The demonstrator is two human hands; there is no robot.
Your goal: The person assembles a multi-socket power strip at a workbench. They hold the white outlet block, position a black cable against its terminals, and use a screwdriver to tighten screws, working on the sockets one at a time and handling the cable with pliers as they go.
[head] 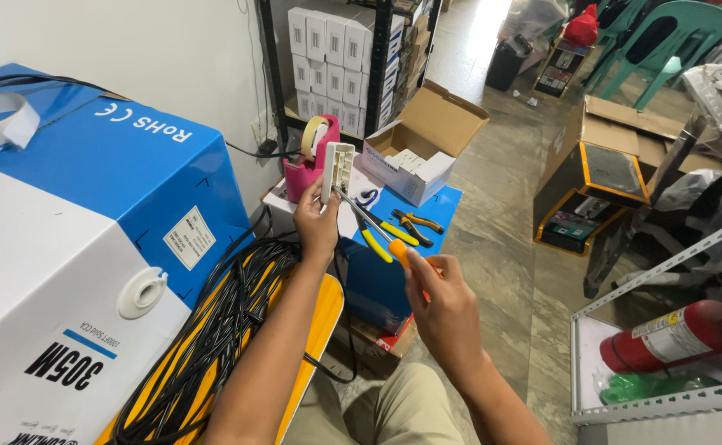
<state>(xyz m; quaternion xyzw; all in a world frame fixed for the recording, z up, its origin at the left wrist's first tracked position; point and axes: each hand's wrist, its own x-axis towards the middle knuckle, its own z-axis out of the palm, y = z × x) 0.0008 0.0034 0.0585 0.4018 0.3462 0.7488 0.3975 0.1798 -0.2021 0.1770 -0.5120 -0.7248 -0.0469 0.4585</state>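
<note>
My left hand (315, 221) holds a small white plastic housing (337, 169) upright in front of me. In my right hand (441, 301) is a screwdriver (369, 220) with an orange handle; its metal shaft reaches up to the bottom of the white housing. A thick bundle of black cable (212, 330) lies on a yellow chair seat (318, 321) under my left forearm. Yellow-handled pliers (385, 239) and orange-handled cutters (417, 222) lie on a blue box top just beyond my hands.
A large blue and white cable box (72, 247) fills the left. A pink tape dispenser (311, 161) and an open cardboard box (427, 144) sit ahead. A red fire extinguisher (674, 334) lies on a metal shelf at right. Green plastic chairs (665, 41) stand far back.
</note>
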